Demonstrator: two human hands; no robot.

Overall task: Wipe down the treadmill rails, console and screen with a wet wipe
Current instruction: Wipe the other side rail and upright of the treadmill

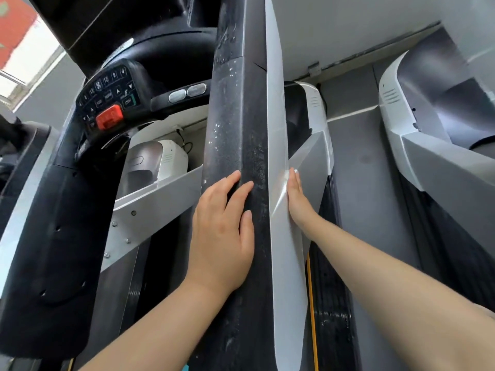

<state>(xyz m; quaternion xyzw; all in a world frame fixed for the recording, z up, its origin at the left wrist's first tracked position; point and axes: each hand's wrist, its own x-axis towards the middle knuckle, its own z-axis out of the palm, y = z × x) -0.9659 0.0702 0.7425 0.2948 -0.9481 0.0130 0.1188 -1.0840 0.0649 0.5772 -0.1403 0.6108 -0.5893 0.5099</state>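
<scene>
The 2 hands flank the rail [238, 129]: left hand [223, 236] flat on top, right hand [296, 199] flat against its side. No wipe shows. The rail runs away lengthwise.

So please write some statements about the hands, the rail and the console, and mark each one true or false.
1. The left hand lies flat on the dark rail. True.
2. The right hand holds the red button. False: it is on the rail's silver side, far from that button.
3. The console is to the left of the rail. True.
4. A wet wipe lies spread on top of the rail. False: no wipe shows there, only pale specks.
5. Both hands are curled into fists. False: the fingers are straight.
</scene>
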